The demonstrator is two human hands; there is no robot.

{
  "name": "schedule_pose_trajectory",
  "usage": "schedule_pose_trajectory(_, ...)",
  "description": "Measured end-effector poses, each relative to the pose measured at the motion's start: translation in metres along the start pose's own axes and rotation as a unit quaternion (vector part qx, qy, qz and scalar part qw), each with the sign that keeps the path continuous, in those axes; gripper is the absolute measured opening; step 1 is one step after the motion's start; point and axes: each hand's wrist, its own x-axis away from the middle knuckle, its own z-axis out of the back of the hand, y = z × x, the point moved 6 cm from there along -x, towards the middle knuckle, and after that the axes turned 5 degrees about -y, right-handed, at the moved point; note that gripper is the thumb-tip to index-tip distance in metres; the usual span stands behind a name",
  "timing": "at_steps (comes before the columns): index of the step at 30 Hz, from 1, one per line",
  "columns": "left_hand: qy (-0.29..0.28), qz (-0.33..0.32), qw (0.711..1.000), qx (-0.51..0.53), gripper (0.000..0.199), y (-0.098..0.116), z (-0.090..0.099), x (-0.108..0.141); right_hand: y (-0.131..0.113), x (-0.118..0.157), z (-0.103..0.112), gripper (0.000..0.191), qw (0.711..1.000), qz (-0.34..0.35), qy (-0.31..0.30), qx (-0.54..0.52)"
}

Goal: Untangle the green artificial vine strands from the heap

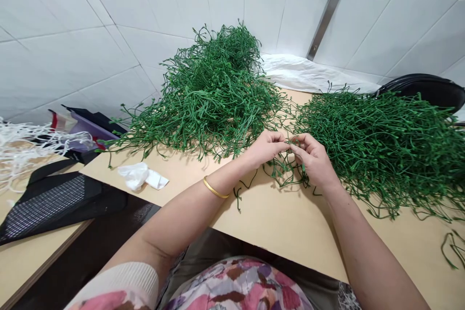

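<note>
My left hand (271, 147) and my right hand (313, 157) meet over the table, thumbs and fingertips pinched together. Between them they hold a thin green cord, mostly covered by the fingers. Several loose green cords with small knobs at their ends (279, 174) lie just under my hands. Beyond my left hand rises a tall tangled heap of green cords (218, 92). To the right of my right hand spreads a second, flatter pile of green cords (385, 140), lying more in line.
A crumpled white tissue (140, 176) lies near the table's left edge. Further left are white cords (32, 140) and a black mesh piece (47, 203) on another surface. A black pouch (423, 91) and white cloth (308, 72) rest against the tiled wall (174, 0).
</note>
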Motion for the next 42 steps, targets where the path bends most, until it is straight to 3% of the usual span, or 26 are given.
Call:
schedule_pose_trajectory(6,-0.008,-0.001,1.0,0.009,0.019,-0.003,0.001,-0.001,-0.01,0.003,0.002,0.011,0.986,0.064,0.019,0.154)
schedule_pose_trajectory(9,-0.034,-0.013,0.999,-0.004,0.011,-0.003,-0.001,-0.001,-0.012,0.005,0.003,0.01,0.969,0.08,0.04,0.231)
schedule_pose_trajectory(15,-0.053,0.005,0.997,0.053,0.017,-0.001,-0.008,0.003,-0.018,0.009,0.002,0.012,0.927,0.115,0.101,0.343)
schedule_pose_trajectory(17,-0.041,0.008,0.996,0.078,0.017,-0.001,-0.009,0.004,-0.016,0.009,0.002,0.014,0.929,0.106,0.109,0.338)
schedule_pose_trajectory(20,-0.013,0.02,0.994,0.108,0.015,-0.004,-0.008,0.004,-0.008,0.006,0.002,0.016,0.956,0.078,0.103,0.264)
schedule_pose_trajectory(25,-0.024,0.043,0.987,0.155,0.015,-0.01,-0.01,0.002,-0.004,0.004,0.002,0.017,0.967,0.082,0.092,0.225)
schedule_pose_trajectory(28,-0.012,0.032,0.995,0.094,0.012,-0.011,-0.009,0.001,-0.006,0.005,0.001,0.017,0.951,0.083,0.089,0.283)
schedule_pose_trajectory(32,-0.015,-0.036,0.998,-0.042,0.014,-0.002,-0.006,-0.001,-0.009,0.004,0.002,0.019,0.938,0.07,0.069,0.332)
schedule_pose_trajectory(35,-0.079,-0.046,0.995,-0.041,0.013,0.005,-0.005,0.0,-0.012,0.002,0.005,0.023,0.957,0.073,0.011,0.28)
schedule_pose_trajectory(38,-0.135,-0.015,0.991,-0.013,0.015,0.011,-0.005,0.006,-0.01,0.002,0.007,0.027,0.985,0.05,-0.095,0.134)
schedule_pose_trajectory(42,-0.202,0.035,0.978,0.041,0.02,0.014,-0.01,0.015,-0.004,0.01,0.004,0.029,0.979,-0.023,-0.19,-0.065)
